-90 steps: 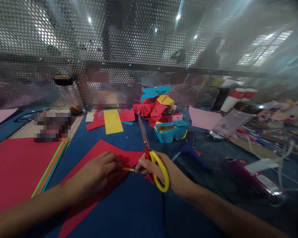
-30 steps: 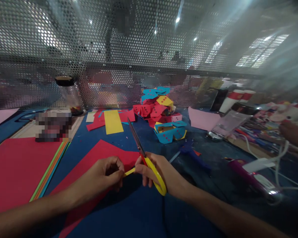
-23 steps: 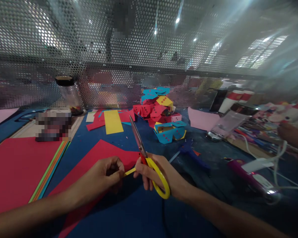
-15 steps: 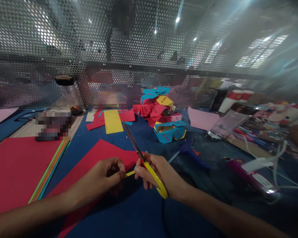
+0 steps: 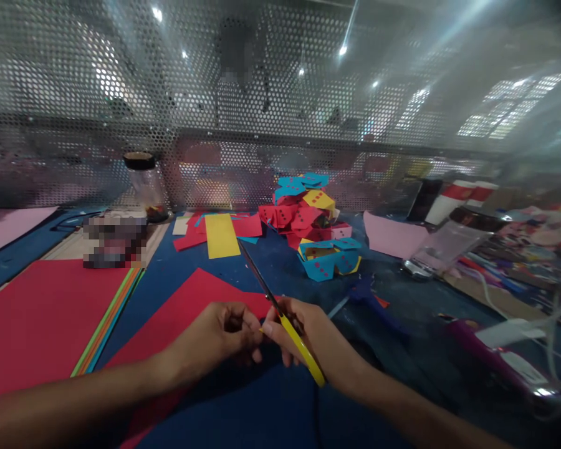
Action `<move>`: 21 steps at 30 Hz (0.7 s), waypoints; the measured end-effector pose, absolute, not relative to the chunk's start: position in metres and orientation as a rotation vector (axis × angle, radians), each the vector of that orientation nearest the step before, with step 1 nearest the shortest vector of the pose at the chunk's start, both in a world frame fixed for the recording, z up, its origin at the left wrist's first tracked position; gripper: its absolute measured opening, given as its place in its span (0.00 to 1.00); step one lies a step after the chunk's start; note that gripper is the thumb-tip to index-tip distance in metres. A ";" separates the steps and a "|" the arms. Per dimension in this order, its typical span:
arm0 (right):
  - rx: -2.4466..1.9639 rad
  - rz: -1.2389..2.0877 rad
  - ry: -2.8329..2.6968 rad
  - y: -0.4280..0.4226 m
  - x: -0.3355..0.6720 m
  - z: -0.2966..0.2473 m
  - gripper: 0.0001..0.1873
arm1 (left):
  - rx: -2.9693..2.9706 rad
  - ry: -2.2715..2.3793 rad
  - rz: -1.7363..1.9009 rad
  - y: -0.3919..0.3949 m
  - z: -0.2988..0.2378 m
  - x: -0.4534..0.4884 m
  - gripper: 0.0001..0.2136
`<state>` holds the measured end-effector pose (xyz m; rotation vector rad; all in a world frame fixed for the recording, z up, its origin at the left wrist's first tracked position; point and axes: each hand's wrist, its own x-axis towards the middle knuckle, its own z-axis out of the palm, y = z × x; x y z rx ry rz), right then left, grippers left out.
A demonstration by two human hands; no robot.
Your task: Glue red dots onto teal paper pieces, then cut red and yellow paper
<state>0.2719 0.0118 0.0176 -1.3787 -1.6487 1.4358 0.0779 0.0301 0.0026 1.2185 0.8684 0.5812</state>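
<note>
My right hand (image 5: 318, 337) is closed around yellow-handled scissors (image 5: 303, 353). Their dark blades point away from me and up to the left, toward a yellow paper rectangle (image 5: 222, 236). Fingers of my left hand (image 5: 224, 337) pinch a thin yellow paper strip (image 5: 262, 330); only a small tip of it shows between my two hands, beside the right thumb. Beneath my left hand lies a red paper sheet (image 5: 194, 296) on the blue table (image 5: 243, 411).
Beyond my hands stands a pile of folded red, blue and yellow paper pieces (image 5: 294, 215) with dots. A blue glue gun (image 5: 374, 302) lies to the right, near a purple device (image 5: 495, 355). Stacked coloured sheets (image 5: 42, 312) are leftward; perforated metal (image 5: 191, 81) rises behind.
My hands have come closer together, and less of the yellow strip shows between them. The whole view has shifted slightly. The scissors stay in my right hand.
</note>
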 end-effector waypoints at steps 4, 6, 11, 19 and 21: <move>-1.455 1.358 -1.696 0.012 0.277 0.022 0.08 | 1.156 0.874 0.658 0.036 0.008 0.072 0.19; -1.476 1.215 -1.807 0.012 0.281 0.024 0.05 | 1.131 0.868 0.714 0.040 0.011 0.068 0.18; -1.566 0.753 -2.067 0.012 0.290 0.025 0.06 | 1.093 0.928 0.831 0.047 0.009 0.062 0.13; -1.689 0.317 -2.274 0.014 0.292 0.028 0.09 | 1.086 0.938 0.950 0.053 0.006 0.056 0.11; -1.701 0.311 -2.292 0.014 0.292 0.027 0.09 | 1.101 0.957 0.966 0.054 0.009 0.055 0.11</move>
